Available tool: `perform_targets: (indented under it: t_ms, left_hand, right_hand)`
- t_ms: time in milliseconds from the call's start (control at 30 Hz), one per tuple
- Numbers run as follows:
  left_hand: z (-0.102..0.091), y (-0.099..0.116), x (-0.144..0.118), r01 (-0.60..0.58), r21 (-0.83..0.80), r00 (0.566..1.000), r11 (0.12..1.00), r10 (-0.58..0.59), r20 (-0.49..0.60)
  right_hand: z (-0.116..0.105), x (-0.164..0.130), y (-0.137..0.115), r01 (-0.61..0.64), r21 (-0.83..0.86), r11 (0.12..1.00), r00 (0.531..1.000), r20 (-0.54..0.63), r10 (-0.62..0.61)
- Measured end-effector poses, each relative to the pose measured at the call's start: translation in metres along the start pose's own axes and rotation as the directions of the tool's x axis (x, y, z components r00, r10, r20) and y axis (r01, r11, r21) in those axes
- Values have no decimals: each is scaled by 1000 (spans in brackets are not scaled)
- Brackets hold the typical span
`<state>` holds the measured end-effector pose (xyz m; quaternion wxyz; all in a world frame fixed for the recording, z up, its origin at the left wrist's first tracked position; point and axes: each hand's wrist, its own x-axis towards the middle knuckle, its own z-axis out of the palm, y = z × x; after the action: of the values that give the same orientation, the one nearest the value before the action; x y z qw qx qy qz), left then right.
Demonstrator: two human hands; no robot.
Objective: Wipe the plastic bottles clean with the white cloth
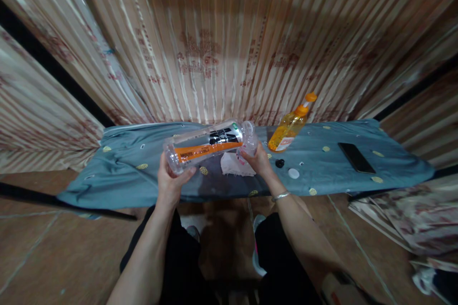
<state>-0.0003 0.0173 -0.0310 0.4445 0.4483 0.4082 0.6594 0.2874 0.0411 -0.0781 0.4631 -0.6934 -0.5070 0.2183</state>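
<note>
Clear plastic bottle (pixel 211 145) lies sideways at frame centre over the table (pixel 118 171), left hand (pixel 171 185) gripping its base, right hand (pixel 258 158) closed round the neck. Looks mid-wipe; next probably needs the cloth (pixel 234 164).

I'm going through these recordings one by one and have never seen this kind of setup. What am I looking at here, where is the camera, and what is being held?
There is no machine: a person works with bare hands, and the one camera sits on their head, looking forward and down, so the arms come in from the bottom. The left hand grips the base end of a clear plastic bottle with an orange and black label, held on its side. The right hand is at the bottle's neck end, over a white cloth. The low table has a blue-grey cover. On it stand an orange dispenser bottle, a dark phone, a small black cap and a white cap.
</note>
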Motion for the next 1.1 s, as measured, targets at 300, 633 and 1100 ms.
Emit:
perform_targets:
  t_ms: [300, 633, 1100]
  left_hand:
    - [2, 2, -1, -1, -5, 1000, 1000, 1, -14]
    - [1, -1, 1, 4, -26, 1000, 1000, -5, -26]
    - [1, -2, 2, 9, -26, 1000, 1000, -9, -15]
  right_hand:
    - [-1, 1, -1, -1, 24, 1000, 1000, 26, 1]
    - [-2, 1, -3, -19, 11, 1000, 999, 45, 19]
    - [0, 1, 0, 12, 23, 1000, 1000, 11, -12]
